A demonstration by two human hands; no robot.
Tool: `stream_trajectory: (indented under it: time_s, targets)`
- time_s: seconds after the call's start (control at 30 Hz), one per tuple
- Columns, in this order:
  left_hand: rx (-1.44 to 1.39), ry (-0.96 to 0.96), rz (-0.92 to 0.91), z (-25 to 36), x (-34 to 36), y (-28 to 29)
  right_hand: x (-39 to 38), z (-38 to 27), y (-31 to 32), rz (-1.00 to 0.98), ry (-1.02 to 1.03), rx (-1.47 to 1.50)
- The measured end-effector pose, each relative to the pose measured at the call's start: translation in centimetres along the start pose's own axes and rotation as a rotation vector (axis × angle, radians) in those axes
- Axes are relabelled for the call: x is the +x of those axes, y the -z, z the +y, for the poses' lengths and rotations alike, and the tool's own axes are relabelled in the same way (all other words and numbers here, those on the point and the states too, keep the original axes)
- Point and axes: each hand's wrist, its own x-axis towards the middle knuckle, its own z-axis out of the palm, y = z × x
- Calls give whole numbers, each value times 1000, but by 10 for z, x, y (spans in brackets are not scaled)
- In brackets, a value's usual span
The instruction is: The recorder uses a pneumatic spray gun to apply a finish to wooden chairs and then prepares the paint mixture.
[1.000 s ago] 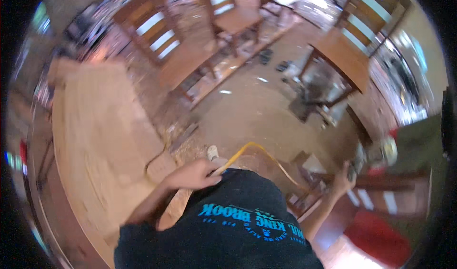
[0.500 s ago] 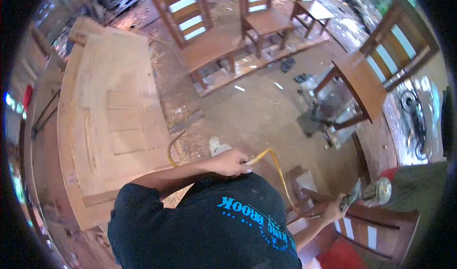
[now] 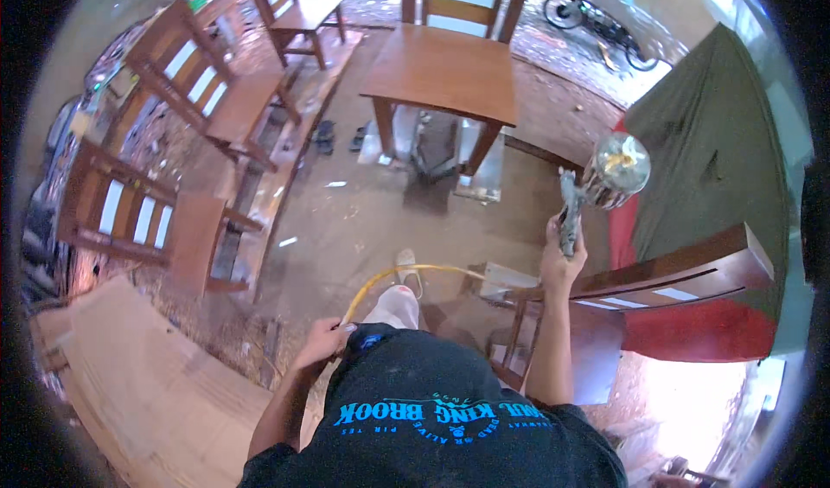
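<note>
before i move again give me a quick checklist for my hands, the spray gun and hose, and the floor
1. Spray gun gripped in the right hand: ok.
2. Yellow hose held in the left hand: ok.
3. Hose joined to the gun: cannot tell, no joint shows.
4. Level in the cup on the gun: cannot tell.
5. Floor free of loose things: not ok, dark sandals and white strips lie on it.
6. Chair straight ahead upright: ok.
</note>
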Motion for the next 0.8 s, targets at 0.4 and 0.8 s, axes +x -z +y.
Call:
stream_trajectory:
  time_s: [0.4,0.8]
  targets:
    - [478,317,-163,-63,286,16,223,-77,-30,277,-43,99]
    - [258,570,-565,-47,313,-60,401,-39,-108,-292,-203,159]
